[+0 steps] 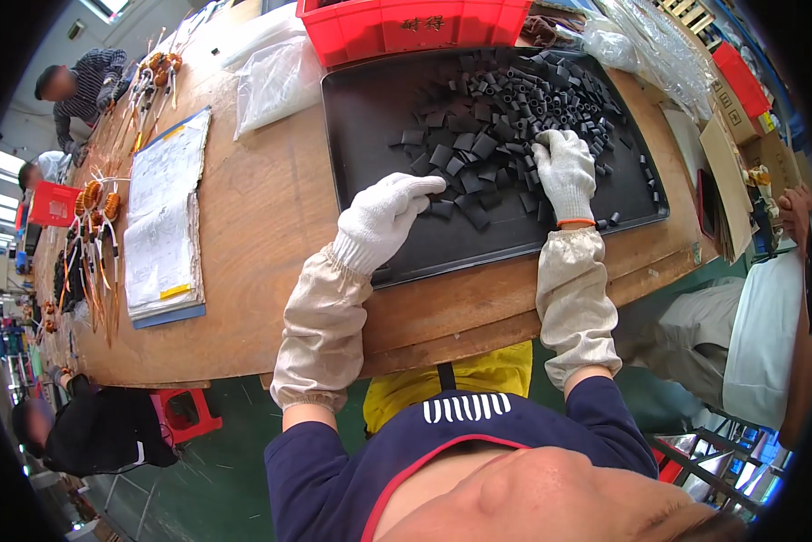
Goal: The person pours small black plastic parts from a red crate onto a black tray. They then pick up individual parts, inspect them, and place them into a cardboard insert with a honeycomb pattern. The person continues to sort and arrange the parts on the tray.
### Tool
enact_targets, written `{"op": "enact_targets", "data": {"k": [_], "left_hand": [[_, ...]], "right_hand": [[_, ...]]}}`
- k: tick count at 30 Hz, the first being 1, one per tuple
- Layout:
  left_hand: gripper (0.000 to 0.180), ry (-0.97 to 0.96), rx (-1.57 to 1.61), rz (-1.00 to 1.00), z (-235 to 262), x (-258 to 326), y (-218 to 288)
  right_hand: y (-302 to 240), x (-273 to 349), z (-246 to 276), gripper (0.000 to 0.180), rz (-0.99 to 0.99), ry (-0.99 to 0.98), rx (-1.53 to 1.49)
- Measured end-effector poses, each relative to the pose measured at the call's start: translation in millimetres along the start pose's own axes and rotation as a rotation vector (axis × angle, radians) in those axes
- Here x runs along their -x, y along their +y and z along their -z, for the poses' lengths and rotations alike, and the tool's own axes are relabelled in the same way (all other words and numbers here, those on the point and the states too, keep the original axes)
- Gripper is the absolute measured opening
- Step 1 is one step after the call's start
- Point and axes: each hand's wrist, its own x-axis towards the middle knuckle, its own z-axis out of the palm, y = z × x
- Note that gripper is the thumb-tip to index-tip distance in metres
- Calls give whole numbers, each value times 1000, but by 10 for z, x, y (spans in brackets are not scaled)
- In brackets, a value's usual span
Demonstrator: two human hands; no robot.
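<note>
A large black tray [361, 117] lies on the table before me, holding a heap of short black tube pieces [550, 99]. Flatter black pieces [465, 158] are spread on the heap's left side. My left hand [383, 212], in a white knit glove, is over the tray's left part; its forefinger points at the flat pieces and the other fingers are curled in. My right hand [567, 176], gloved too, reaches down at the near edge of the heap with fingers bent together among the tubes. Whatever either hand grips is hidden by the gloves.
Behind the tray stands a red bin [415, 32], with a clear plastic bag [280, 86] beside it. A clipboard with papers [162, 217] and wired copper coils [94, 203] lie left. Cardboard [727, 181] leans at right, near another person [758, 343]. More people sit along the left.
</note>
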Motion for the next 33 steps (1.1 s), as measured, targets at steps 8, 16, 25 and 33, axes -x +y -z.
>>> {"op": "enact_targets", "data": {"k": [8, 16, 25, 33], "left_hand": [[16, 10, -54, 192, 23, 4, 105], [16, 75, -96, 214, -14, 25, 32], [16, 101, -328, -22, -39, 5, 52], [21, 49, -219, -2, -47, -8, 47]], "right_hand": [[-62, -8, 61, 14, 24, 299, -173], [-850, 358, 203, 19, 21, -281, -1388], [-1122, 537, 310, 26, 363, -51, -1010], [-1076, 504, 292, 23, 441, 15, -952]]}}
